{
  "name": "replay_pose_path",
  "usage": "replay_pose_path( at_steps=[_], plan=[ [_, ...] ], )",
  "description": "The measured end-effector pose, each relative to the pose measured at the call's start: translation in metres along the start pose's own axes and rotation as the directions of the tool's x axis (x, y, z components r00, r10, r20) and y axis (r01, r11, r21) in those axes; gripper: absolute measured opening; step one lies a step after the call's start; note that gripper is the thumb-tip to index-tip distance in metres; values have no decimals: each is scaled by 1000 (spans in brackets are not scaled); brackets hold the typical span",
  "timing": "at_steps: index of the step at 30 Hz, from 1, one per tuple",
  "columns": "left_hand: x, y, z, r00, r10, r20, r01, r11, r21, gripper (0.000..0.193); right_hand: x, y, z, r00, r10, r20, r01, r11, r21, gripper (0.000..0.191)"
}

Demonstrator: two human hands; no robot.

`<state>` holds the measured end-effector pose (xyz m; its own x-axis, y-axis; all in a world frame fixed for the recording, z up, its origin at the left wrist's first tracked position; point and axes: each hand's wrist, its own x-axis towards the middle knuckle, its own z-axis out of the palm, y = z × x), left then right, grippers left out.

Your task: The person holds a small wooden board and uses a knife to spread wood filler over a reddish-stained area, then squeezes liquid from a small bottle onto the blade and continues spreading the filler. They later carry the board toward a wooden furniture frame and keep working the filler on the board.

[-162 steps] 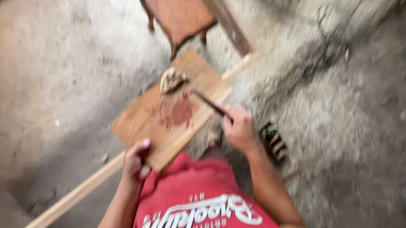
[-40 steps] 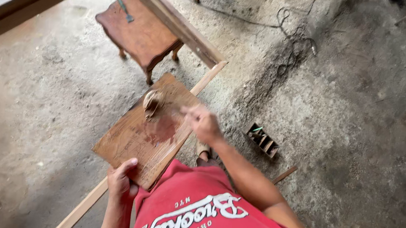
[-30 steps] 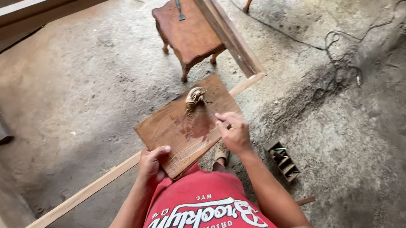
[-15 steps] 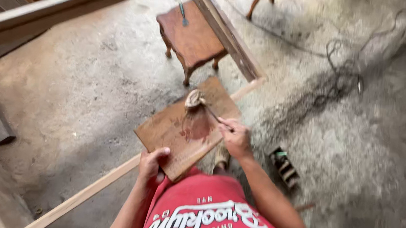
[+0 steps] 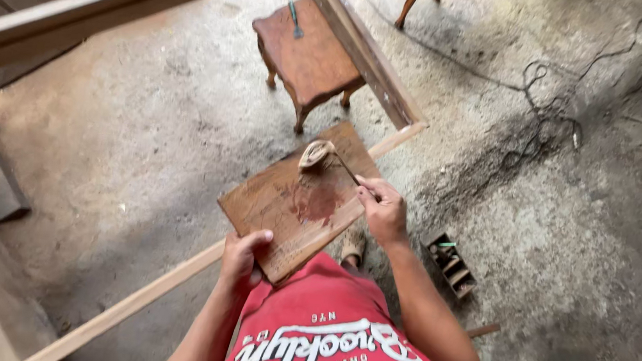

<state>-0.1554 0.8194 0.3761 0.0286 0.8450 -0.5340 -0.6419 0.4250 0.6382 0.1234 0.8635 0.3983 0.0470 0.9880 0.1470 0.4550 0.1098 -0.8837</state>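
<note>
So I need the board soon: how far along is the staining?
A dark reddish patch covers the board near its middle. The right hand holds a brush at the far end; the left hand grips the near edge. Most of the board is bare.

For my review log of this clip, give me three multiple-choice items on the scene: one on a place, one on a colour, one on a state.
1. Where does the left hand rest?
A. near edge of the wooden board
B. on the stool
C. on the floor

2. What colour is the patch on the board?
A. blue
B. reddish-brown
C. white

3. What is the right hand doing?
A. hanging open
B. gripping a thin tool
C. lifting the stool

A: fingers curl over the board's edge.
B: a dark red smear shows.
B: fingers close round the handle.
</note>
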Motion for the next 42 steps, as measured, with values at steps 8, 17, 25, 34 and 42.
replay_pose_path(
  at_steps=[8, 17, 25, 34, 42],
  plan=[
    [1, -9, -12, 1000, 1, -8, -1, 1000, 0, 46, -3, -8, -8, 999, -31, -7, 31, 998, -50, 18],
    [-4, -6, -8, 1000, 7, -7, -7, 998, 55, 52, -16, -1, -6, 992, -115, 58, 117, 993, -23, 19],
    [-4, -9, -9, 1000, -1, 30, 0, 999, 42, 54, -17, -11, -13, 991, -134, 29, 135, 989, -57, 21],
    [-3, -12, -12, 1000, 26, 9, -27, 999, 45, 53, -23, -5, -4, 988, 151, 40, -154, 983, 98, 24],
    [0, -13, -14, 1000, -8, -14, 8, 1000, 28, 56, -20, -12, -13, 976, -210, 62, 213, 976, -39, 20]
  ],
)
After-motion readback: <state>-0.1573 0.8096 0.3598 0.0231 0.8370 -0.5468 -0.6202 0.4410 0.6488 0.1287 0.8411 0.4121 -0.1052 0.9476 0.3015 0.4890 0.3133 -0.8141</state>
